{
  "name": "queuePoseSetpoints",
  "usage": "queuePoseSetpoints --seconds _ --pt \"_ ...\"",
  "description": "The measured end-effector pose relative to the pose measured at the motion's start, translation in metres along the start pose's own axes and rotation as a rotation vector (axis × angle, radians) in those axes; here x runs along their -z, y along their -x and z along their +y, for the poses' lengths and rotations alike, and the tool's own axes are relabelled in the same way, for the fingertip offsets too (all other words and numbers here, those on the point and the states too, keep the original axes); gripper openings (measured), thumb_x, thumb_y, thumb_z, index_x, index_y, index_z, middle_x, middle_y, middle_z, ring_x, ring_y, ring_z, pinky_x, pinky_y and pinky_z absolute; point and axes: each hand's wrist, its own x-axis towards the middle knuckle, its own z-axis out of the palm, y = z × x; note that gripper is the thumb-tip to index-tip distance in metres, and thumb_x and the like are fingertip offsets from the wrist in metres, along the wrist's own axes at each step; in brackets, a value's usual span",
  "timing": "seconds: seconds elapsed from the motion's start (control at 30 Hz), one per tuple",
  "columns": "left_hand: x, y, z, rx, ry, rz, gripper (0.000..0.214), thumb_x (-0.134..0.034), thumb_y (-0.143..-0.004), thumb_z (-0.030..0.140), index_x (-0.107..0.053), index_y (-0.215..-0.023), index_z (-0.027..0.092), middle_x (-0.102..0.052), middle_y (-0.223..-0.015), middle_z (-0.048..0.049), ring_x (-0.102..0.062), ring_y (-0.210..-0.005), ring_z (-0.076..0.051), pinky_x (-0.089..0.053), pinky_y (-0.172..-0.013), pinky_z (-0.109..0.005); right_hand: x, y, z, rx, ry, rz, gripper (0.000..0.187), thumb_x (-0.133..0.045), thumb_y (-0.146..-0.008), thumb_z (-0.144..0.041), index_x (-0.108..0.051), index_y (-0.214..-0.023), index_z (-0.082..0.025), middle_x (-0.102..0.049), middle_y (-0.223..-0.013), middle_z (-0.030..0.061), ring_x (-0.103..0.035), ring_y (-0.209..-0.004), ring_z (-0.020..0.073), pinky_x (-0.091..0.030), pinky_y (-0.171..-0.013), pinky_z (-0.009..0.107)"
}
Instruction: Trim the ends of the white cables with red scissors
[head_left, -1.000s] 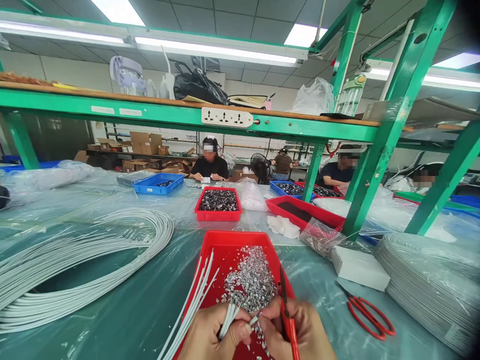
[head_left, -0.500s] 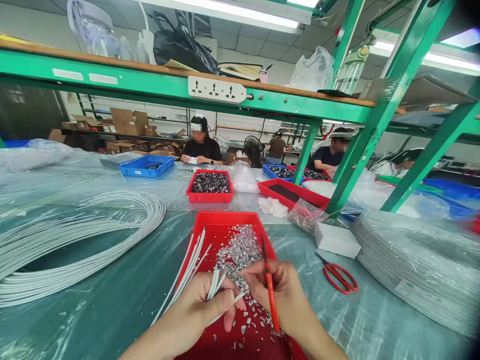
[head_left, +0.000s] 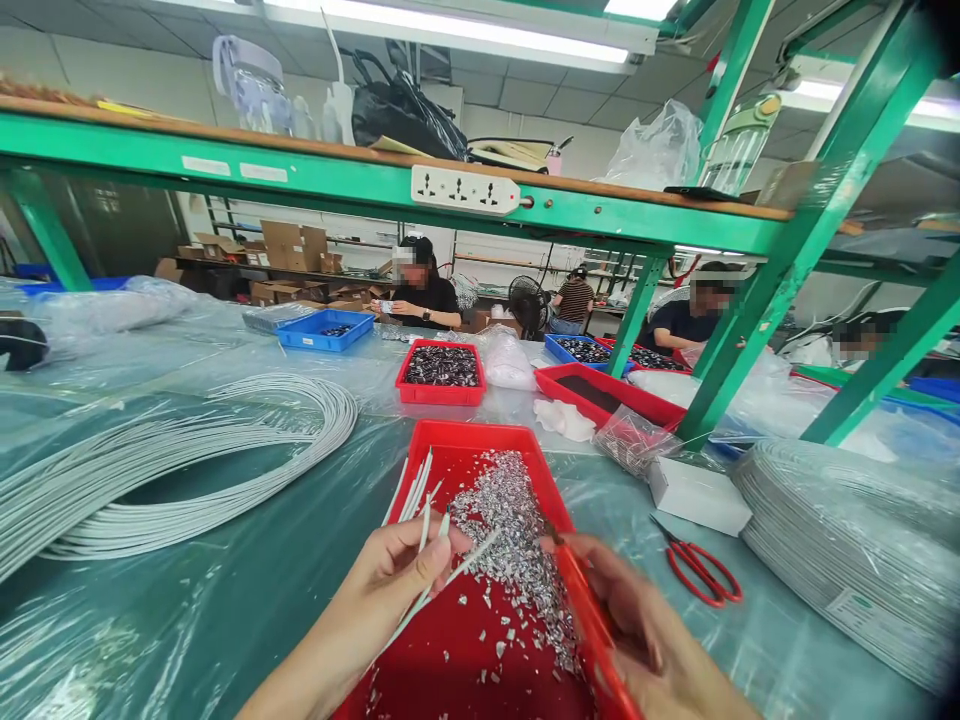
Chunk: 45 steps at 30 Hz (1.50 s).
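My left hand (head_left: 397,570) is closed over the red tray, gripping a few thin white cables (head_left: 477,556) between thumb and fingers. Their ends fan out above the thumb, some with dark tips. To the right, my right hand (head_left: 641,620) is blurred and wrapped round red-handled scissors (head_left: 583,590), seen edge-on at the tray's right wall. Whether the blades are apart cannot be made out. The red tray (head_left: 480,432) holds a heap of silvery foil scraps (head_left: 502,510). More white cables (head_left: 416,490) lean on its left side.
A coil of white cable (head_left: 300,490) lies left, a wrapped coil (head_left: 847,540) right. Another pair of red-handled scissors (head_left: 701,568) rests near a white box (head_left: 699,495). Red (head_left: 441,395) and blue (head_left: 326,340) trays of parts stand behind. A green shelf frame (head_left: 337,170) crosses overhead; people sit beyond.
My right hand has moved right with the scissors, away from my left hand and the cables. My left hand still grips cables. The whole view has shifted slightly.
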Motion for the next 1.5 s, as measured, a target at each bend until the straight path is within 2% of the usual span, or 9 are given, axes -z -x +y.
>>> queuePoseSetpoints --seconds 0.13,0.23,0.3,0.37,0.5,0.7,1.0,1.23,1.5 --pt "-0.011 0.004 0.009 0.034 0.020 0.079 0.033 -0.077 -0.073 0.043 -0.066 -0.081 0.013 -0.048 -0.052 0.0020 -0.038 -0.046 -0.010 -0.031 -0.047 -0.014 -0.006 0.008 -0.010 -0.060 0.085 -0.086 0.067 -0.062 -0.069 -0.048 -0.039 -0.123 -0.017 -0.054 -0.096 0.0127 -0.055 -0.086 0.0240 -0.047 -0.077 0.035" --pt "-0.018 0.008 0.010 0.014 -0.046 0.100 0.021 -0.073 -0.073 0.033 -0.065 -0.077 0.014 -0.047 -0.053 0.0028 -0.036 -0.042 -0.008 -0.028 -0.042 -0.013 -0.008 0.005 -0.011 -0.064 0.190 -0.128 0.062 -0.063 -0.066 -0.046 -0.045 -0.118 -0.016 -0.052 -0.075 0.0062 -0.052 -0.069 0.0200 -0.049 -0.067 0.034" --pt "-0.020 0.010 0.009 -0.024 -0.124 0.077 0.014 -0.068 -0.075 0.029 -0.067 -0.076 0.014 -0.048 -0.056 0.0019 -0.035 -0.044 -0.009 -0.027 -0.042 -0.013 -0.009 0.004 -0.011 -0.075 0.205 -0.166 0.061 -0.062 -0.066 -0.045 -0.046 -0.118 -0.016 -0.050 -0.072 0.0048 -0.051 -0.067 0.0188 -0.048 -0.065 0.034" --pt "-0.021 0.011 0.008 -0.070 -0.174 0.053 0.010 -0.066 -0.076 0.026 -0.068 -0.076 0.016 -0.050 -0.058 0.0012 -0.036 -0.046 -0.010 -0.028 -0.043 -0.015 -0.009 0.004 -0.013 -0.078 0.201 -0.168 0.060 -0.059 -0.069 -0.044 -0.044 -0.120 -0.016 -0.051 -0.075 0.0055 -0.052 -0.068 0.0188 -0.048 -0.066 0.033" --pt "-0.020 0.010 0.006 -0.100 -0.214 0.037 0.007 -0.064 -0.078 0.024 -0.067 -0.076 0.018 -0.050 -0.061 0.0018 -0.037 -0.049 -0.011 -0.030 -0.046 -0.016 -0.009 0.007 -0.021 -0.067 0.261 -0.138 0.054 -0.054 -0.075 -0.044 -0.045 -0.121 -0.016 -0.055 -0.090 0.0101 -0.054 -0.085 0.0232 -0.045 -0.078 0.038" --pt "-0.020 0.011 0.003 -0.115 -0.216 0.047 0.006 -0.063 -0.078 0.024 -0.066 -0.076 0.019 -0.051 -0.062 0.0027 -0.037 -0.048 -0.010 -0.030 -0.046 -0.015 -0.012 0.009 -0.024 -0.123 0.326 -0.120 0.061 -0.059 -0.071 -0.039 -0.042 -0.124 -0.015 -0.056 -0.096 0.0109 -0.053 -0.091 0.0250 -0.042 -0.082 0.040" --pt "-0.020 0.010 0.000 -0.069 -0.213 0.068 0.014 -0.065 -0.077 0.030 -0.065 -0.077 0.016 -0.051 -0.062 0.0011 -0.037 -0.048 -0.011 -0.031 -0.045 -0.015 -0.013 0.008 -0.026 -0.184 0.374 -0.122 0.066 -0.059 -0.067 -0.025 -0.038 -0.128 -0.013 -0.053 -0.110 0.0138 -0.048 -0.105 0.0271 -0.040 -0.088 0.039" --pt "-0.019 0.013 0.004 -0.006 -0.244 0.075 0.021 -0.067 -0.075 0.033 -0.062 -0.073 0.013 -0.052 -0.060 -0.0006 -0.039 -0.048 -0.012 -0.032 -0.046 -0.016 -0.011 0.009 -0.020 -0.147 0.346 -0.119 0.063 -0.059 -0.068 -0.024 -0.040 -0.128 -0.015 -0.050 -0.117 0.0141 -0.044 -0.111 0.0288 -0.040 -0.088 0.041" --pt "-0.024 0.013 0.009 -0.011 -0.164 0.114 0.019 -0.070 -0.072 0.031 -0.063 -0.069 0.013 -0.048 -0.056 0.0021 -0.039 -0.047 -0.011 -0.035 -0.043 -0.013 -0.009 0.011 -0.021 -0.168 0.414 -0.135 0.066 -0.059 -0.071 -0.036 -0.037 -0.129 -0.015 -0.047 -0.119 0.0158 -0.047 -0.108 0.0301 -0.043 -0.085 0.043"
